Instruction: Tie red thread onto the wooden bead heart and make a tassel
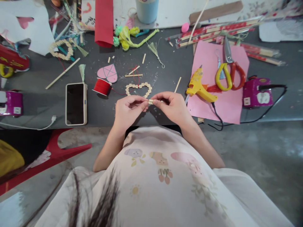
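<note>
My left hand [131, 110] and my right hand [171, 105] meet at the near side of the dark table. Between their fingertips they pinch short pale wooden sticks [150, 101], partly hidden by the fingers. Just beyond lies a heart-shaped frame [138, 85] of small pale wooden pieces, its lower part hidden by my hands. A red thread runs from it to two thin stick pieces [133, 75] and towards a red thread spool [102, 87] on the left. Behind the spool is a pink paper heart [107, 73] with crossing lines.
A yellow glue gun [201, 85] and scissors [228, 66] lie on pink paper [220, 108] at right, beside a purple power socket [257, 92]. A phone [76, 104] lies left. Yellow yarn [126, 37], a pale tassel [155, 52] and a blue cup [147, 12] are farther back.
</note>
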